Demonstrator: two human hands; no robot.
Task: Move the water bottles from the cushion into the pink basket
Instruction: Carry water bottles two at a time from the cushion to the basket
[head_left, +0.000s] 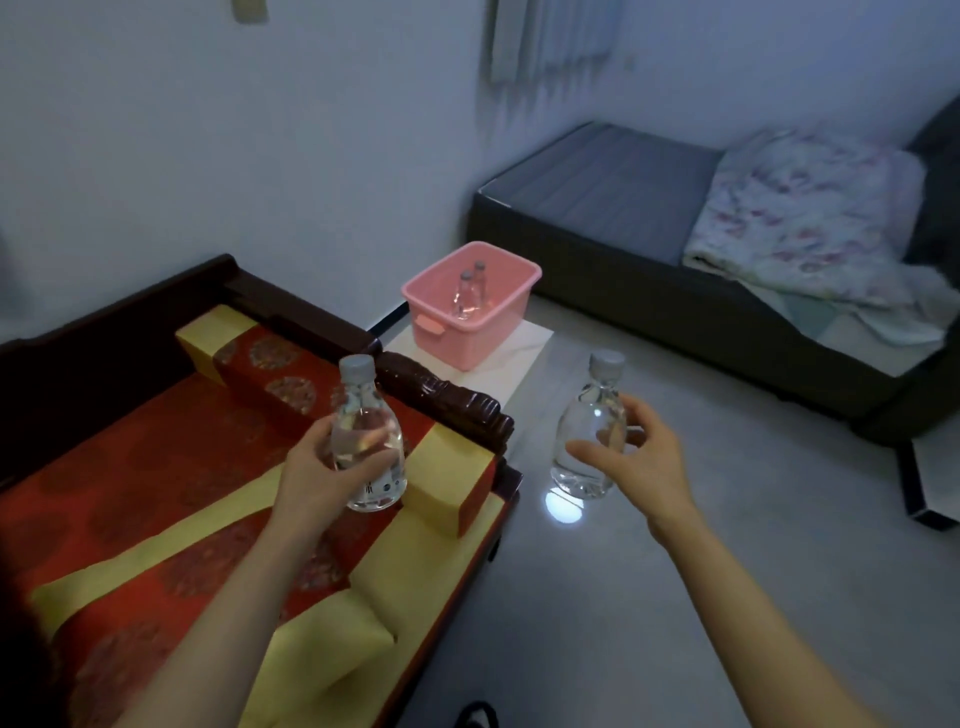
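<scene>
My left hand (317, 467) grips a clear water bottle (366, 431) with a grey cap, held upright above the red and yellow cushion (156, 467). My right hand (631, 457) grips a second clear bottle (589, 426), upright over the floor to the right of the cushion. The pink basket (470, 304) stands further back on a white low table (514, 358), between the seat and the bed. Two bottles (467, 293) stand inside the basket.
The cushion lies on a dark wooden seat (452, 400) with a carved armrest on its right side. A dark bed (675, 249) with a floral blanket (810, 228) fills the right back. Grey floor (623, 597) lies between seat and bed.
</scene>
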